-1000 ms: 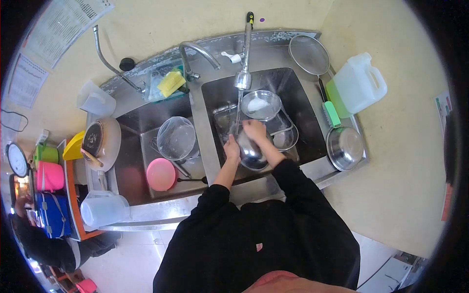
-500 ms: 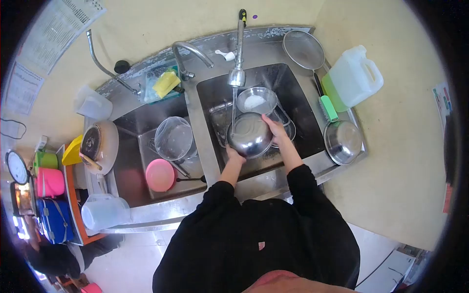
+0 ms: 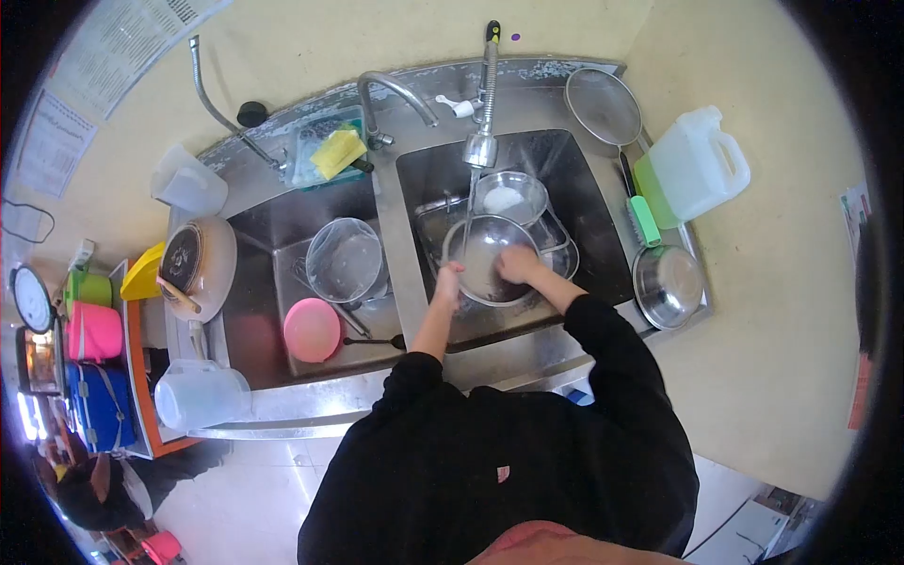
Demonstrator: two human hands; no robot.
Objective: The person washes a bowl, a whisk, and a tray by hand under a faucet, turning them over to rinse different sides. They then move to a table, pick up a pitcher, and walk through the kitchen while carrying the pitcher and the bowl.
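Note:
A round steel bowl [image 3: 492,288] is held mouth up in the right basin, under the running faucet [image 3: 480,151]. My left hand [image 3: 449,281] grips its left rim. Inside the bowl, my right hand [image 3: 515,265] is closed, its fingers bunched against the inner wall; whether anything is in them is hidden. Water from the spout falls at the bowl's left side. Just behind sits a smaller metal bowl [image 3: 527,193] with a white lump in it. A metal rack or frame [image 3: 562,235] shows partly beneath both bowls.
The left basin holds a clear round container [image 3: 345,261], a pink bowl [image 3: 312,330] and utensils. A yellow sponge [image 3: 338,153] lies behind. To the right are a green brush [image 3: 644,221], a steel bowl [image 3: 668,287], a strainer [image 3: 603,105] and a jug of green liquid [image 3: 692,169].
The steel bowl has turned from underside up to mouth up. My right hand has moved from its outer edge to inside it. The view has shifted slightly.

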